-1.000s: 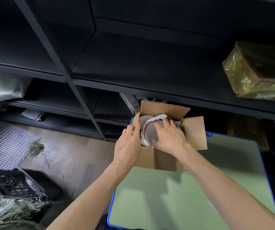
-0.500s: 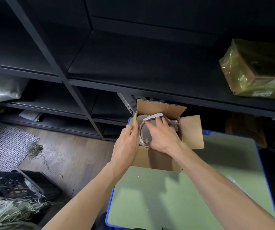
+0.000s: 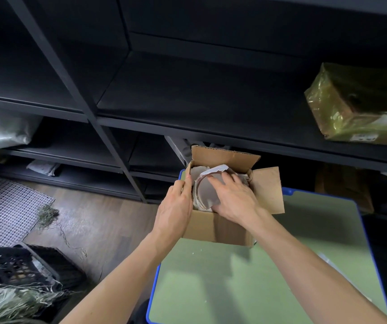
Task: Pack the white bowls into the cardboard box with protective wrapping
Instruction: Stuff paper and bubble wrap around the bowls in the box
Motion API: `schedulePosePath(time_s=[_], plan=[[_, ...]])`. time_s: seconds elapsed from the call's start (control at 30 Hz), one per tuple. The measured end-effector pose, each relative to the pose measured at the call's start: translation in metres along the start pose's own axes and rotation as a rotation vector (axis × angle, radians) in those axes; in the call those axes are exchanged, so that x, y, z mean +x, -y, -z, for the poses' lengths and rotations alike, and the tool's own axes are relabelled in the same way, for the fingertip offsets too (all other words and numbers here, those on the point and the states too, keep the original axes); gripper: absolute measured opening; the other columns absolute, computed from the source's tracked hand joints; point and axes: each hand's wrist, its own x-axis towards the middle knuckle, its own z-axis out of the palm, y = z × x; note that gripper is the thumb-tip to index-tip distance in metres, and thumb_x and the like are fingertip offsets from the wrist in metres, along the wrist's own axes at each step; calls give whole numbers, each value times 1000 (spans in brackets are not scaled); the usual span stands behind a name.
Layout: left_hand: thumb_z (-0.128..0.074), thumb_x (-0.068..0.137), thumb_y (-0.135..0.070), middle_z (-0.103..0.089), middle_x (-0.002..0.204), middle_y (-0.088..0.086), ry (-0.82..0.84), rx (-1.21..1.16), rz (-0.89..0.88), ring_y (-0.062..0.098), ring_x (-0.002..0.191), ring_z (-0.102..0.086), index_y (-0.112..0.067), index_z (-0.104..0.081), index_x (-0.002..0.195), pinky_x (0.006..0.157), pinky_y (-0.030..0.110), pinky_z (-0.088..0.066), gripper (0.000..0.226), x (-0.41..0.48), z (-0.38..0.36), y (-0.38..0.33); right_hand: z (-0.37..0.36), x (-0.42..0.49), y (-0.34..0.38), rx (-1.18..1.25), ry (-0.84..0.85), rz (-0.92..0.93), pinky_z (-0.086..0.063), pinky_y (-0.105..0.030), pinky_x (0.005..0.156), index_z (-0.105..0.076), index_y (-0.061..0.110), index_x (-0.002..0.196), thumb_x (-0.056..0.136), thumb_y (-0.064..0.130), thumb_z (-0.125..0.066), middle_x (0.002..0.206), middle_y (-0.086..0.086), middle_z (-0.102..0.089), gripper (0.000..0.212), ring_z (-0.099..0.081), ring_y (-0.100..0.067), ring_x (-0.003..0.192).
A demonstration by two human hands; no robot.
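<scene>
A small brown cardboard box (image 3: 211,228) stood open at the far left corner of a pale green worktop with a blue rim (image 3: 234,288), right of the frame's centre, its flaps turned up and out. Inside it, a round white bowl in pale wrapping paper (image 3: 205,192) stood tilted on its edge, with more crumpled paper around it.

The left hand (image 3: 176,206) had its grip closed on the box's left wall, thumb at the rim and fingers down the outside. The right hand (image 3: 232,197) reached into the box from above, its grip released: the fingers lay spread and nearly straight on the wrapped bowl's face.

Black metal shelving (image 3: 187,90) filled the upper frame, and a package in yellowish plastic film (image 3: 360,106) sat on a shelf at the upper right. At the lower left, a black plastic crate (image 3: 24,265) stood on the wooden floor (image 3: 99,218), near a white mesh mat (image 3: 5,206).
</scene>
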Motion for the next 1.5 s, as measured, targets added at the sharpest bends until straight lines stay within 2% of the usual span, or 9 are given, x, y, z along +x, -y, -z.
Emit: schedulePosePath(time_s=[0.13, 0.27, 0.4, 0.5, 0.63, 0.87, 1.13, 1.33, 1.5], plan=[[-53, 97, -8, -52, 108, 5, -8, 17, 6, 21, 88, -51, -8, -33, 153, 62, 34, -52, 59, -3, 5, -3, 2, -6, 2, 17, -12, 13, -35, -45, 110, -23, 27, 155, 91, 40, -63, 153, -12, -32, 76, -28, -34, 141], [-54, 92, -14, -54, 111, 10, -83, 82, -27, 28, 87, -50, -5, -46, 142, 68, 38, -50, 51, 0, 8, -5, 4, -22, -8, 112, -49, 1, -33, -40, 112, -33, 26, 153, 94, 41, -61, 158, -4, -30, 67, -25, -27, 145], [-55, 90, -16, -55, 113, 10, -143, 138, -93, 29, 90, -50, -7, -51, 137, 76, 39, -46, 48, 4, 10, -16, 8, -42, -20, 152, -111, 54, -38, -36, 107, -42, 24, 149, 97, 40, -57, 154, 1, -37, 56, -35, -24, 138], [-55, 90, -15, -55, 113, 8, -163, 74, -150, 28, 94, -52, -10, -57, 130, 83, 36, -43, 40, -2, 12, -30, 12, -59, -31, 228, -172, 79, -41, -34, 102, -53, 23, 141, 96, 34, -59, 146, 5, -47, 47, -43, -21, 132], [-51, 93, -13, -56, 104, 7, -163, -37, -246, 28, 87, -51, -10, -64, 108, 77, 42, -45, 20, -16, 8, -54, 14, -88, -57, 356, -270, 53, -37, -19, 91, -66, 24, 125, 95, 29, -62, 123, 13, -60, 31, -50, -11, 116], [-52, 97, -18, -50, 92, 0, -61, -131, -386, 25, 82, -46, -15, -61, 95, 72, 42, -42, 10, -45, -14, -98, -15, -137, -98, 428, -365, -54, -45, -26, 82, -71, 27, 102, 92, 21, -65, 100, 18, -62, 12, -52, -11, 96], [-44, 99, -20, -52, 92, 0, 127, -112, -468, 26, 79, -46, -17, -62, 102, 69, 43, -44, 18, -75, -53, -118, -74, -152, -135, 511, -135, -173, -44, -28, 90, -67, 30, 116, 96, 28, -60, 117, 18, -59, 22, -52, -10, 110], [-47, 95, -17, -57, 111, 1, 255, -66, -448, 23, 91, -52, -17, -60, 116, 76, 36, -49, 25, -95, -82, -126, -104, -129, -145, 456, 47, -163, -46, -35, 95, -53, 34, 136, 96, 29, -55, 130, 4, -54, 40, -50, -18, 123], [-30, 93, -27, -57, 126, 3, 359, 13, -302, 25, 103, -57, -22, -54, 122, 80, 34, -50, 38, -112, -100, -121, -120, -98, -148, 372, 108, -137, -50, -40, 83, -35, 43, 145, 99, 36, -48, 112, -6, -56, 48, -59, -29, 111]])
